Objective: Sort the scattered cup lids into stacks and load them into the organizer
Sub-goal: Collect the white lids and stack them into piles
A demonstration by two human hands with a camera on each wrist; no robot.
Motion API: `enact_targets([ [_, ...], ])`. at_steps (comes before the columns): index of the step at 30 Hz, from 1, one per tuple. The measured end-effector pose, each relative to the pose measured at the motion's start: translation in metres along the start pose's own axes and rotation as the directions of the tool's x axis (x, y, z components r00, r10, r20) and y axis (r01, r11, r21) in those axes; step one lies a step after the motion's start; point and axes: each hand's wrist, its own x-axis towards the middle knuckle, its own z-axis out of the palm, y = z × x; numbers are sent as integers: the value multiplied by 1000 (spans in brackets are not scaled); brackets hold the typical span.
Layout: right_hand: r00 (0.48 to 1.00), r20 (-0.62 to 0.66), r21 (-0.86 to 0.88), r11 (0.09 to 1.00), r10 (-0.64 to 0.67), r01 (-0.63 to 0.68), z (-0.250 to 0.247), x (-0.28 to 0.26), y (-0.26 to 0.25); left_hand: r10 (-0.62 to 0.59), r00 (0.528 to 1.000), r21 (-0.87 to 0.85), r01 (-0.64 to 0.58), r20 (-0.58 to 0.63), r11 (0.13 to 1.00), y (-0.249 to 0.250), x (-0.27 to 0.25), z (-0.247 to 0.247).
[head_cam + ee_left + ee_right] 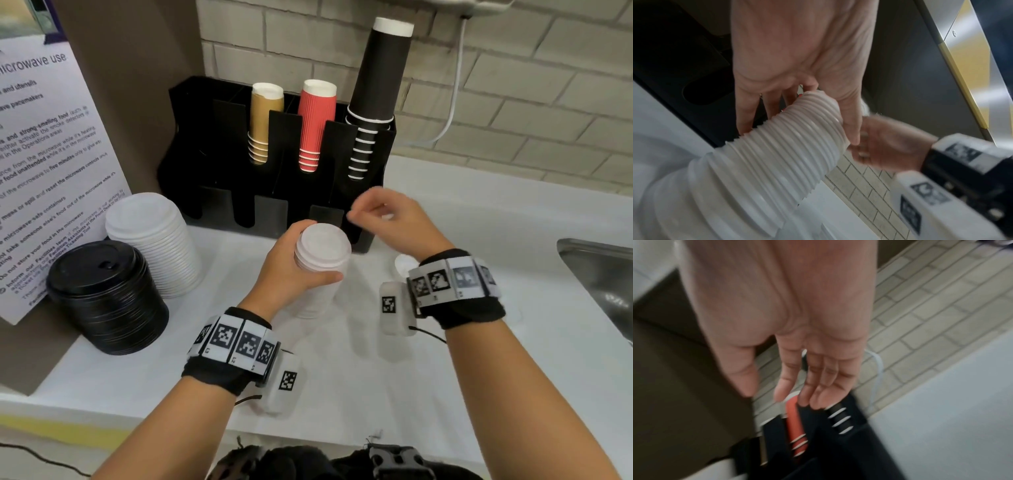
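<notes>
My left hand grips a tall stack of small white lids standing on the white counter, in front of the black organizer. In the left wrist view its fingers and thumb wrap the top of that ribbed lid stack. My right hand hovers just right of and above the stack, near the organizer's front right corner, fingers relaxed and holding nothing; in the right wrist view the right hand shows an empty palm. A stack of larger white lids and a stack of black lids stand at the left.
The organizer holds brown cups, red cups and black cups in its upper slots. A microwave notice leans at the left. A steel sink lies at the right edge. A small white lid lies by my right wrist.
</notes>
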Motion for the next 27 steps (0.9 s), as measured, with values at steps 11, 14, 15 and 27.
enact_targets([
  [11,748,133,-681,608,651,-408,-22,11,105,-12,1000,13,12,22,1000,1,2,0],
  [14,732,149,-719,582,665,-381,-20,12,108,-10,1000,8,10,26,1000,1,2,1],
  [15,740,144,-720,583,657,-377,-20,13,108,-8,1000,4,7,22,1000,0,2,1],
  [27,973,-179,277,957,144,-90,-6,-22,27,-25,1000,-19,25,1,1000,-7,2,0],
])
